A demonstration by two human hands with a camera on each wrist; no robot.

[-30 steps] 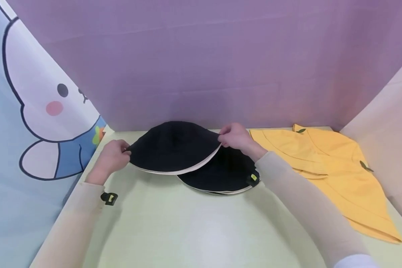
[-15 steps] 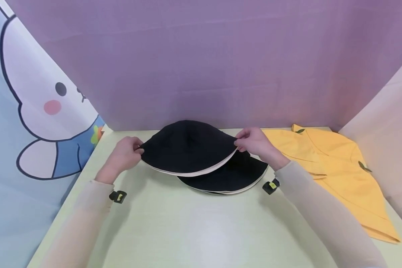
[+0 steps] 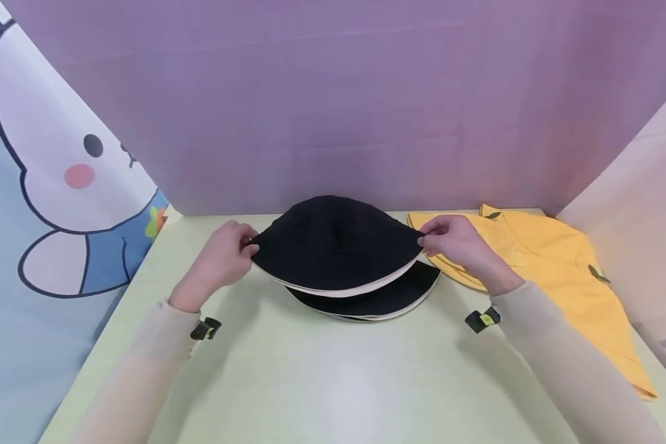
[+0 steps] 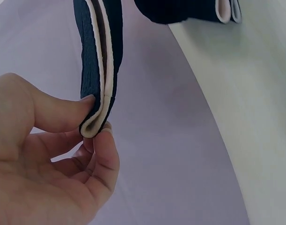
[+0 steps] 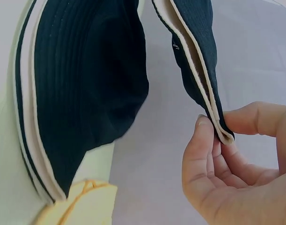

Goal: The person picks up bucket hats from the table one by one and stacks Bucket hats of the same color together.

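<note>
A black bucket hat (image 3: 335, 246) with a pale lining, folded flat, hangs stretched between both hands. My left hand (image 3: 219, 262) pinches one corner of its brim between thumb and fingers; the doubled edge (image 4: 93, 75) shows in the left wrist view. At the opposite corner my right hand (image 3: 468, 250) pinches the brim (image 5: 203, 61) the same way. Below and slightly nearer lies another folded black hat (image 3: 385, 302), with more than one pale edge layered at its front. In the right wrist view a clear gap separates this lower hat (image 5: 86, 89) from the held one.
Yellow hats (image 3: 577, 296) with small green leaf details lie overlapping on the right of the pale table (image 3: 333, 376), partly behind the right arm. A purple cloth (image 3: 333, 105) stands along the back edge. Printed fabric (image 3: 78, 265) closes off the left side.
Both hands have carried the held hat to the right, so it now overlaps the lower black hat more squarely in the head view. Their pinch on the brim stays the same.
</note>
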